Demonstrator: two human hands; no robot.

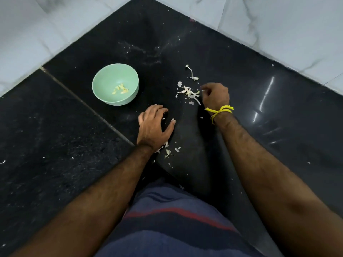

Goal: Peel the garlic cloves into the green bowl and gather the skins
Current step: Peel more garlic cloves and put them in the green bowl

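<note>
A green bowl [104,80] stands on the black counter left of centre, with several peeled garlic cloves [120,88] lying in it. White garlic skins [188,92] lie in a loose pile right of the bowl, and a stem piece [191,72] lies just beyond them. More skins [168,152] are scattered near the counter's front edge. My left hand [154,125] rests on the counter with fingers spread, between the bowl and the near skins. My right hand [216,95], a yellow thread tied on its wrist, has curled fingers and pinches a small skin bit beside the pile.
The black stone counter [250,80] forms a corner, bounded by pale marbled wall tiles [287,25] behind. A seam [89,106] runs diagonally across the left slab. Tiny skin flecks dot the surface. My striped shirt [176,219] fills the bottom.
</note>
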